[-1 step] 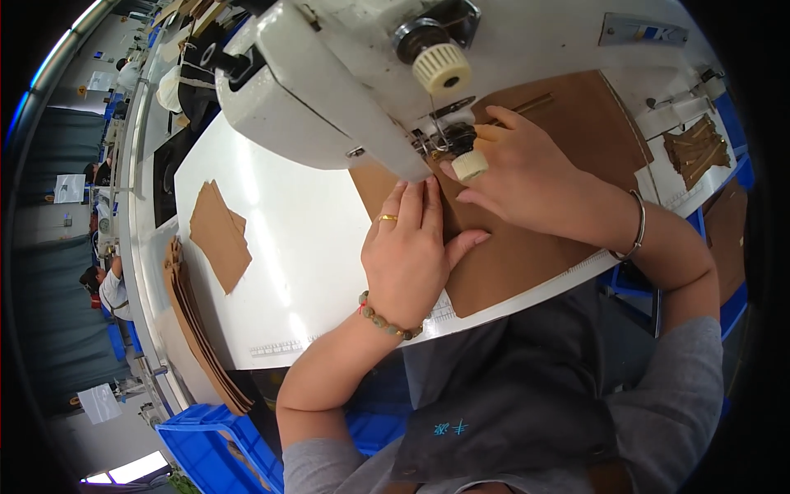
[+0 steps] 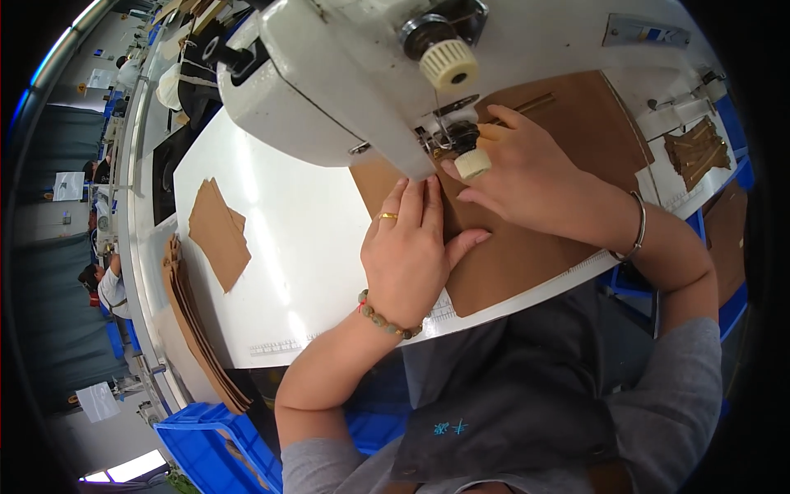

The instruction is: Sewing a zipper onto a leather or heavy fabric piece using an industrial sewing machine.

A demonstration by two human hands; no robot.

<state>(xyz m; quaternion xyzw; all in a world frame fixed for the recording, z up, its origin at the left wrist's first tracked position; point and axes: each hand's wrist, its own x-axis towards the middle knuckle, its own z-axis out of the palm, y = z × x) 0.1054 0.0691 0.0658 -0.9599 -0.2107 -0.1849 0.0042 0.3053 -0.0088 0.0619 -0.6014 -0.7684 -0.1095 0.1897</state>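
A piece of brown fabric point(image 2: 510, 267) lies under the head of a white sewing machine point(image 2: 317, 90). My left hand point(image 2: 407, 259) rests flat on this fabric, fingers together and pointing at the needle area, thumb stretched aside. My right hand point(image 2: 539, 177) lies on the fabric just right of the presser area, thumb and fingers apart. Some of its fingertips are hidden behind the machine's cream knob point(image 2: 471, 164). Beyond that hand, a narrow brown strip point(image 2: 536, 103) sits on the fabric. The needle's tip is too hidden to make out.
Small brown fabric pieces point(image 2: 220, 236) lie on the white table point(image 2: 288, 247) at left. A stack of long brown pieces point(image 2: 193, 321) hangs at its left edge, above a blue crate point(image 2: 214, 445). Brown scraps point(image 2: 696, 154) lie at far right. People work in the left background.
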